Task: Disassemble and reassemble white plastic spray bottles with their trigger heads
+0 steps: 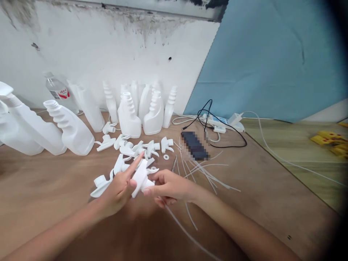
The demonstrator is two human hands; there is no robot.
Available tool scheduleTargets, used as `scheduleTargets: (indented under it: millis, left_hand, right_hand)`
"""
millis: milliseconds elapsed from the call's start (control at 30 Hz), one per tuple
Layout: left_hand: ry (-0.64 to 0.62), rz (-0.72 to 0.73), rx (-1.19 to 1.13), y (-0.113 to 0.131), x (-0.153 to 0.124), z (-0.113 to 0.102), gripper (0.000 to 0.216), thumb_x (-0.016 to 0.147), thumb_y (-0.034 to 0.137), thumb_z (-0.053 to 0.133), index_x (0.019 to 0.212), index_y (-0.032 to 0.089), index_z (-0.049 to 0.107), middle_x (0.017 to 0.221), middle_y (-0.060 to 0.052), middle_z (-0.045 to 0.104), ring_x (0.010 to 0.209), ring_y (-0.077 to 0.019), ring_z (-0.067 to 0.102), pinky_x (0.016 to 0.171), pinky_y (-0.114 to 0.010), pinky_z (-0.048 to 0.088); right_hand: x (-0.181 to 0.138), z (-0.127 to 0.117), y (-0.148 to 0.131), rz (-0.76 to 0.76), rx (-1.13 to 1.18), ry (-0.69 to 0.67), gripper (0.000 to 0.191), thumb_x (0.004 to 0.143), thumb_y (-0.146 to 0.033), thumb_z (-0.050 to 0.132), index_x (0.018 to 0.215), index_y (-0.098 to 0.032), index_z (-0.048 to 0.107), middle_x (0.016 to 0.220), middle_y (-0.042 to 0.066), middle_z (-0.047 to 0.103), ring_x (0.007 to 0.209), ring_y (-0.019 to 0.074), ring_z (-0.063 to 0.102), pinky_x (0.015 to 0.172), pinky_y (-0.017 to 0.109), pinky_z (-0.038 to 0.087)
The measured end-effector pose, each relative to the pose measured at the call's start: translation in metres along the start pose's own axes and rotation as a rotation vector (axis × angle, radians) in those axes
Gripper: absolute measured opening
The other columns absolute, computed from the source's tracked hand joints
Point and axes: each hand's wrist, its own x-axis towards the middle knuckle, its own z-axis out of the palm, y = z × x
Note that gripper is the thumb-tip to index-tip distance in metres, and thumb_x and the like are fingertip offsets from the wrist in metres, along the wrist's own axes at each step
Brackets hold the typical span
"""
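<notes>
A white trigger sprayer head (140, 178) is held up in front of me between both hands. My left hand (119, 188) grips its left side with the thumb against it, the index finger stretched out along it towards the pile. From the right, my right hand (171, 186) closes finger and thumb around the sprayer's collar end. A thin clear tube (185, 228) runs from under the right hand towards the lower right; its upper end is hidden by the fingers. Several loose sprayer heads (127, 148) lie just beyond my hands, with a small white ring washer (166, 157) beside them.
White bottles (130, 117) stand along the wall, with a clear water bottle (58, 88) behind. Thin tubes (206, 170) lie scattered right of my hands, near a blurred dark phone-like object (194, 145). Behind it are a power strip (225, 122) and a black cable (231, 146).
</notes>
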Motion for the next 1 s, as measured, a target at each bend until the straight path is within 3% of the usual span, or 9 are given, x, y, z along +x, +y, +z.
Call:
scheduleTargets:
  millis: [67, 133, 200, 267, 367, 467, 633, 833, 1000]
  left_hand:
    - [0.210, 0.216, 0.310, -0.003, 0.005, -0.025, 0.067, 0.087, 0.057, 0.046, 0.143, 0.020, 0.038, 0.068, -0.002, 0.057, 0.059, -0.0164, 0.051, 0.060, -0.028, 0.041]
    - [0.600, 0.433, 0.665, -0.007, 0.012, -0.058, 0.050, 0.081, 0.042, 0.063, 0.125, 0.020, 0.052, 0.089, -0.007, 0.059, 0.086, -0.0220, 0.056, 0.083, -0.034, 0.042]
    - [0.988, 0.535, 0.972, -0.012, 0.019, -0.094, 0.055, 0.068, 0.035, 0.076, 0.113, 0.015, 0.052, 0.109, -0.014, 0.056, 0.111, -0.0291, 0.048, 0.099, -0.045, 0.034]
    - [1.204, 0.552, 1.073, -0.016, 0.024, -0.122, 0.073, 0.059, 0.032, 0.081, 0.118, 0.008, 0.044, 0.121, -0.021, 0.047, 0.119, -0.0316, 0.041, 0.101, -0.049, 0.033]
    - [1.189, 0.417, 0.986, -0.025, 0.028, -0.144, 0.097, 0.057, 0.029, 0.082, 0.132, 0.002, 0.026, 0.136, -0.026, 0.033, 0.128, -0.0306, 0.034, 0.099, -0.046, 0.038]
    - [1.115, 0.247, 0.806, -0.039, 0.030, -0.147, 0.104, 0.061, 0.032, 0.081, 0.138, 0.005, 0.016, 0.145, -0.026, 0.024, 0.130, -0.0291, 0.035, 0.100, -0.043, 0.039]
    - [1.139, -0.047, 0.693, -0.048, 0.027, -0.146, 0.085, 0.066, 0.040, 0.077, 0.136, 0.019, 0.033, 0.118, -0.008, 0.059, 0.102, -0.0279, 0.059, 0.081, -0.040, 0.046]
    - [1.071, 0.293, 1.114, -0.020, 0.010, -0.109, 0.069, 0.064, 0.041, 0.077, 0.125, 0.021, 0.051, 0.101, -0.005, 0.069, 0.082, -0.0211, 0.064, 0.069, -0.029, 0.045]
    - [0.862, 0.708, 1.313, -0.011, 0.006, -0.082, 0.061, 0.065, 0.031, 0.078, 0.122, 0.023, 0.058, 0.089, -0.004, 0.074, 0.063, -0.0176, 0.062, 0.065, -0.028, 0.046]
  right_hand:
    - [0.000, -0.002, -0.001, -0.055, 0.101, 0.065, 0.036, 0.077, -0.046, 0.070, 0.087, -0.012, 0.063, 0.044, -0.005, 0.054, 0.029, 0.0025, 0.033, 0.028, 0.013, 0.019]
    - [-0.005, -0.008, -0.006, -0.163, 0.196, 0.155, 0.035, 0.081, -0.046, 0.065, 0.084, -0.012, 0.063, 0.045, -0.004, 0.054, 0.031, 0.0030, 0.034, 0.028, 0.014, 0.018]
    - [-0.013, -0.016, -0.014, -0.286, 0.254, 0.245, 0.036, 0.085, -0.048, 0.059, 0.087, -0.012, 0.063, 0.050, -0.002, 0.057, 0.031, 0.0024, 0.034, 0.030, 0.014, 0.020]
    - [-0.023, -0.022, -0.023, -0.374, 0.268, 0.324, 0.039, 0.088, -0.051, 0.053, 0.093, -0.013, 0.062, 0.056, 0.000, 0.062, 0.031, 0.0017, 0.033, 0.031, 0.014, 0.021]
    - [-0.035, -0.027, -0.035, -0.470, 0.284, 0.406, 0.039, 0.088, -0.052, 0.051, 0.099, -0.015, 0.060, 0.060, 0.001, 0.061, 0.031, 0.0036, 0.037, 0.031, 0.015, 0.022]
    - [-0.044, -0.029, -0.043, -0.606, 0.292, 0.463, 0.035, 0.090, -0.050, 0.049, 0.102, -0.019, 0.060, 0.067, 0.001, 0.061, 0.041, 0.0079, 0.047, 0.035, 0.018, 0.032]
    - [-0.059, -0.037, -0.051, -0.861, 0.289, 0.652, 0.031, 0.096, -0.044, 0.038, 0.098, -0.024, 0.062, 0.078, 0.003, 0.056, 0.057, 0.0111, 0.051, 0.047, 0.024, 0.042]
    - [-0.084, -0.045, -0.063, -1.129, 0.330, 0.818, 0.044, 0.100, -0.040, 0.027, 0.091, -0.022, 0.066, 0.082, 0.005, 0.051, 0.059, 0.0111, 0.045, 0.050, 0.024, 0.040]
    - [-0.094, -0.041, -0.069, -1.138, 0.245, 0.920, 0.047, 0.101, -0.042, 0.021, 0.091, -0.026, 0.065, 0.088, 0.008, 0.052, 0.061, 0.0146, 0.045, 0.050, 0.027, 0.035]
